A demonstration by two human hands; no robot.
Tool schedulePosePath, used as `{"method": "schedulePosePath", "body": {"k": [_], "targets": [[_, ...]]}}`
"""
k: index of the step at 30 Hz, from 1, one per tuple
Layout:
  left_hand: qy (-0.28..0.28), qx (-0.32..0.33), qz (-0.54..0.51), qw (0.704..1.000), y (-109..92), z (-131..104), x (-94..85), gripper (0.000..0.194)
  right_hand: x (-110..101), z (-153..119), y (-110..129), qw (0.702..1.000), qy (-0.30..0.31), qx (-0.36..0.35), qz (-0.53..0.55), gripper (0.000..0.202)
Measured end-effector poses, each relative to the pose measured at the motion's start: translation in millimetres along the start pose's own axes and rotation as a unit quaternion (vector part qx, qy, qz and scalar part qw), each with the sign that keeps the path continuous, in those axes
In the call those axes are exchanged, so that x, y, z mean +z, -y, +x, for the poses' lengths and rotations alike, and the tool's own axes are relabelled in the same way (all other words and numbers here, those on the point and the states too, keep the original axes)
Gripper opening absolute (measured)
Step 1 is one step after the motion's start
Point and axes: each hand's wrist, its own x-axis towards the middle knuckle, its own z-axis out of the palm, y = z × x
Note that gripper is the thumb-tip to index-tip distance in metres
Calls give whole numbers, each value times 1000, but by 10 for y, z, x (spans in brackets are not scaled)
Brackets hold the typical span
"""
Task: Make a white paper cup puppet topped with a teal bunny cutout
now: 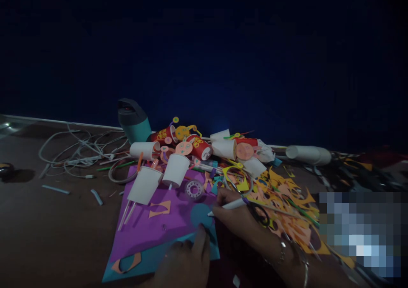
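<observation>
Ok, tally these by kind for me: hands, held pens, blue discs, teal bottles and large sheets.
Hands, left hand and right hand: 2
Held pen: 1
Blue disc: 1
Teal bottle: 1
Large sheets, purple sheet and blue sheet: 2
Total: 7

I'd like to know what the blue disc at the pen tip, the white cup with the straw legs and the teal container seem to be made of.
Blue disc: matte paper or thin card, being flat and evenly coloured.
White cup: probably matte paper, from its plain, opaque, tapered wall.
Teal container: smooth and opaque; plastic or coated metal, I cannot tell which.
</observation>
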Motion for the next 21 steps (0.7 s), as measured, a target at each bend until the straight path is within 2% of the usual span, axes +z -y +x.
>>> {"method": "schedulePosePath", "body": {"k": [9,16,21], "targets": [[9,-9,-16,1000,-7,-2,3,38,35,-1,-47,1000,4,10,6,19],[16,-12,-18,1000,-10,17,69,37,27,-42,-3,994,-2,-1,114,20],[-4,-30,-9,1000,-17,5,78,39,36,-64,-10,999,12,-23,43,17]]}}
